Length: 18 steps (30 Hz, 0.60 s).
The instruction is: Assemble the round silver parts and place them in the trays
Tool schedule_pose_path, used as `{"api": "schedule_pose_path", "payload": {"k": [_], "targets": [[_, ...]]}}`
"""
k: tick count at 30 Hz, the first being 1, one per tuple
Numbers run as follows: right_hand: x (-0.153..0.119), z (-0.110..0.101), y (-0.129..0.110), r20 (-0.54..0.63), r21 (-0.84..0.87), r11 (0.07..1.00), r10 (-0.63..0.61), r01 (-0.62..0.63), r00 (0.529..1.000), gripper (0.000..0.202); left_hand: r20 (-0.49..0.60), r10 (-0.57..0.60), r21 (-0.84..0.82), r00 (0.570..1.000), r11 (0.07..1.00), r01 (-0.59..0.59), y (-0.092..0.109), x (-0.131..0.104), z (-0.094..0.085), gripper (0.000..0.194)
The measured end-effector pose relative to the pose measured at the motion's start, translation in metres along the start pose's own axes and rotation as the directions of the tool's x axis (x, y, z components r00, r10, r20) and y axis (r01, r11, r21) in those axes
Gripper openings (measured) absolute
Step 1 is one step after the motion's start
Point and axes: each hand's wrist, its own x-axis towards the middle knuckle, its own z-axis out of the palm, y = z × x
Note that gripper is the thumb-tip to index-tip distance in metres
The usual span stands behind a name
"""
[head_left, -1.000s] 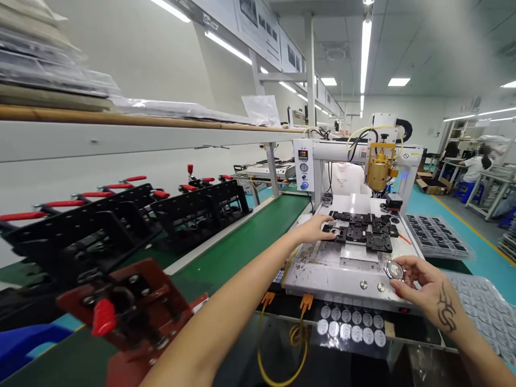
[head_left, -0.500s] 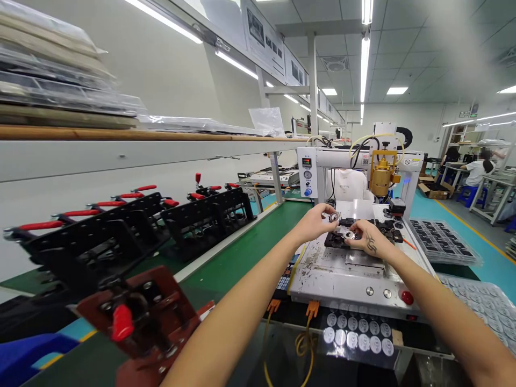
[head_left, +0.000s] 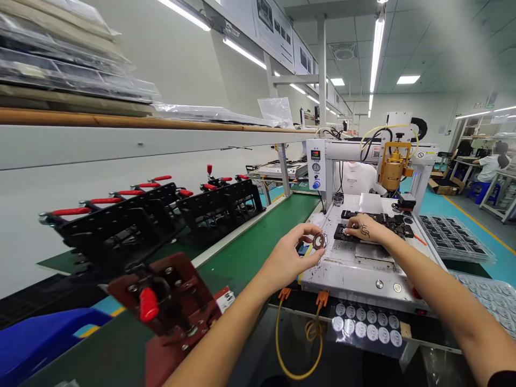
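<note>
Between the thumb and fingers of my left hand (head_left: 296, 255) is a small round metal ring part (head_left: 320, 241), held up in front of the white machine's left edge. My right hand (head_left: 365, 228) reaches onto the black fixture (head_left: 397, 226) on the machine bed (head_left: 322, 271). Its fingertips are pinched together at the fixture's left end, on a small metal ring part (head_left: 345, 230) mostly covered by the fingers. Above and behind the right hand hangs the machine's gold dispensing head (head_left: 393, 171).
Black clamp racks with red handles (head_left: 121, 226) and a red-brown clamp fixture (head_left: 173, 301) stand at left. Trays of parts (head_left: 455, 239) lie right of the machine. A sheet of round stickers (head_left: 366, 325) and a yellow cable (head_left: 300, 376) are in front. People sit farther back.
My left hand has drawn back from the fixture toward me, carrying its ring part. My right hand remains at the fixture's left end. The view has shifted slightly.
</note>
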Motion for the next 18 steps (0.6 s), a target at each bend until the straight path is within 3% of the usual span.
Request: {"api": "schedule_pose_path", "payload": {"k": [3,5,8,9,10,11,13,15,18], "targets": [[-0.008,-0.005,-0.009,-0.081,-0.026,1.0,0.015,-0.017,0.997,0.019,0.009,-0.036,-0.093,0.999,0.995,0.037,0.008,-0.007,0.012,0.036],[-0.032,-0.015,-0.009,-0.175,-0.031,0.999,0.025,-0.031,0.984,0.024,0.007,-0.058,-0.146,0.998,0.987,0.059,0.011,-0.018,0.022,0.036],[-0.101,-0.034,0.006,-0.349,-0.023,0.997,0.063,-0.076,0.935,0.035,-0.026,-0.133,-0.152,0.991,0.98,0.127,0.009,-0.049,0.033,0.035],[-0.132,-0.038,0.014,-0.421,-0.015,0.995,0.085,-0.1,0.903,0.036,-0.035,-0.167,-0.14,0.985,0.977,0.161,0.006,-0.061,0.035,0.035],[-0.164,-0.038,0.023,-0.533,0.006,0.992,0.108,-0.124,0.839,0.033,-0.041,-0.202,-0.124,0.979,0.973,0.195,0.002,-0.075,0.037,0.036],[-0.195,-0.036,0.032,-0.622,0.022,0.987,0.14,-0.162,0.77,0.029,-0.041,-0.234,-0.107,0.971,0.968,0.228,-0.003,-0.087,0.038,0.037],[-0.251,-0.021,0.048,-0.676,0.036,0.961,0.226,-0.275,0.701,0.028,-0.033,-0.282,-0.078,0.959,0.957,0.279,-0.015,-0.108,0.042,0.04],[-0.289,0.001,0.06,-0.664,0.04,0.931,0.297,-0.364,0.687,0.036,-0.021,-0.313,-0.075,0.95,0.948,0.31,-0.025,-0.121,0.047,0.046],[-0.309,0.022,0.071,-0.623,0.066,0.903,0.37,-0.425,0.689,0.043,0.0,-0.332,-0.079,0.943,0.94,0.331,-0.031,-0.129,0.056,0.049]]}}
